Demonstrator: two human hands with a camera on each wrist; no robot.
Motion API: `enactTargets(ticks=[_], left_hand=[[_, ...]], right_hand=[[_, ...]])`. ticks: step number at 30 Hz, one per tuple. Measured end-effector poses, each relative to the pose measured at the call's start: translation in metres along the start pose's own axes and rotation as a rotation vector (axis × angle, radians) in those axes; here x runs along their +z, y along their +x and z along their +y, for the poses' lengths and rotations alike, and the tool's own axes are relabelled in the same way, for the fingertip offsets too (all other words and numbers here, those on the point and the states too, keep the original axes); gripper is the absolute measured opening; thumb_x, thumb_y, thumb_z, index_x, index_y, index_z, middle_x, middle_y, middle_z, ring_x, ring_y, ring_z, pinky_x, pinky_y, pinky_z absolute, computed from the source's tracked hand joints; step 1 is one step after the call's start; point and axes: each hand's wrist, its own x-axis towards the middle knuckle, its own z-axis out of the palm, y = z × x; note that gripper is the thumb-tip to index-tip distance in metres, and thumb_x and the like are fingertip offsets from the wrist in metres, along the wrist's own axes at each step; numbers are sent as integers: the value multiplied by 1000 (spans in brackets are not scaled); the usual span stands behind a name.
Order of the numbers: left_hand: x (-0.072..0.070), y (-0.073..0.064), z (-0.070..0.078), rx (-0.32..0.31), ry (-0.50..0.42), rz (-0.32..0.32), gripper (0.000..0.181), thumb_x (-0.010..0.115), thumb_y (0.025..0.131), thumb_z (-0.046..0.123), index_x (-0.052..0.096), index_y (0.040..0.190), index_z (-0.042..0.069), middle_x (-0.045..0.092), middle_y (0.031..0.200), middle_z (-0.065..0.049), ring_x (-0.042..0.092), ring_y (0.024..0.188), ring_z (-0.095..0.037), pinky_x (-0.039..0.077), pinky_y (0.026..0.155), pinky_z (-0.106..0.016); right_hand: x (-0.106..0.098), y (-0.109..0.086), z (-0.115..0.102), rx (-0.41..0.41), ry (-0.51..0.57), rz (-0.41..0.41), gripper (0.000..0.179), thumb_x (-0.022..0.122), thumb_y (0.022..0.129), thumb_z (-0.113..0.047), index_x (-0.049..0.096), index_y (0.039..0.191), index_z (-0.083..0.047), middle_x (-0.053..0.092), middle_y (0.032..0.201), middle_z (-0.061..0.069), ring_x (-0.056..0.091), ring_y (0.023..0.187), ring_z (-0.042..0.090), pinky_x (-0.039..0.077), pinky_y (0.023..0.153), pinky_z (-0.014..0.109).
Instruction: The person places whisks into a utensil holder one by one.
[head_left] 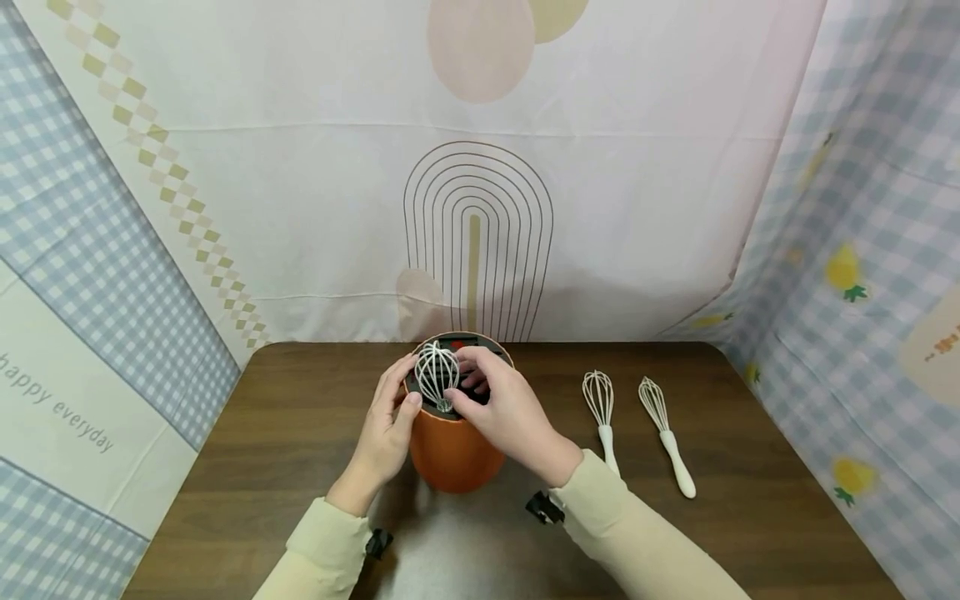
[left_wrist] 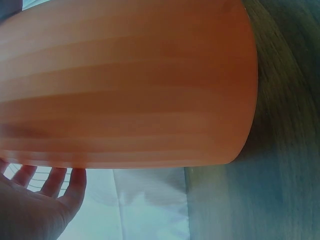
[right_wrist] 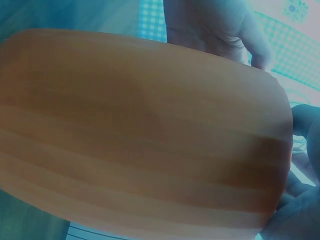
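An orange utensil holder (head_left: 456, 454) with a dark inner top stands upright on the table. One whisk (head_left: 437, 371) is in it, its wire head standing above the rim and its handle hidden inside. My left hand (head_left: 385, 425) holds the holder's left side near the rim, thumb in front; in the left wrist view its fingers (left_wrist: 75, 192) lie along the orange wall. Over the top, my right hand (head_left: 506, 404) has its thumb at the base of the whisk's wires and its index finger at their right side. The other fingers reach over the dark top.
Two more whisks with white handles lie on the table to the right, one (head_left: 600, 404) near the right forearm and one (head_left: 667, 437) farther out. The brown wooden table (head_left: 285, 467) ends at a printed cloth backdrop (head_left: 337, 233), with checked cloth on both sides.
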Motion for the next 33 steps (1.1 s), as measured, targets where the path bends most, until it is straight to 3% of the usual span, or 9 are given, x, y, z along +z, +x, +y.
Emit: enactTargets(ticks=[10,18,21,23,26,29,33], left_hand=[[0,0,0,6,-14,0,45,44,96,-3,41,140,-7,35,146,-26,36,132,-37,35,100,-25],[0,-1,-1,6,-5,-5,45,44,96,-1,40,141,-6,34,146,-26,38,129,-37,35,99,-23],[0,-2,-4,4,-16,-5,46,44,96,-1,40,142,-5,33,147,-25,39,128,-35,35,98,-22],[2,-3,-17,21,-17,-2,46,44,98,3,40,144,0,33,149,-20,39,129,-30,35,98,-21],[2,-2,-18,26,-17,-4,46,43,98,3,39,144,-1,33,149,-19,39,129,-29,36,98,-23],[1,-1,-11,27,-14,-4,46,43,97,1,40,142,-4,33,148,-22,40,127,-32,36,97,-22],[1,-1,-5,22,-11,2,45,44,96,0,40,141,-7,34,146,-25,41,125,-35,36,95,-21]], right_hand=[[-2,-5,5,-22,51,-16,54,80,80,-15,53,126,-11,61,107,-1,59,94,12,49,81,27],[-19,-15,21,-127,108,101,56,82,78,-19,55,125,-4,61,114,9,58,104,21,49,85,34],[-30,-19,29,-92,106,143,58,83,77,-21,56,125,-6,61,114,10,59,102,24,49,85,36],[-39,-22,31,-50,109,159,59,84,76,-20,56,125,-6,62,114,11,60,101,25,50,84,38],[-51,-28,34,25,90,163,60,84,75,-15,54,125,-5,61,117,11,60,102,28,50,84,42],[-58,-37,48,102,52,163,60,84,75,-19,54,126,-8,61,117,6,59,102,27,50,83,43],[-63,-50,81,198,-12,149,63,82,76,-38,53,129,-19,60,116,-3,57,100,16,49,82,41]])
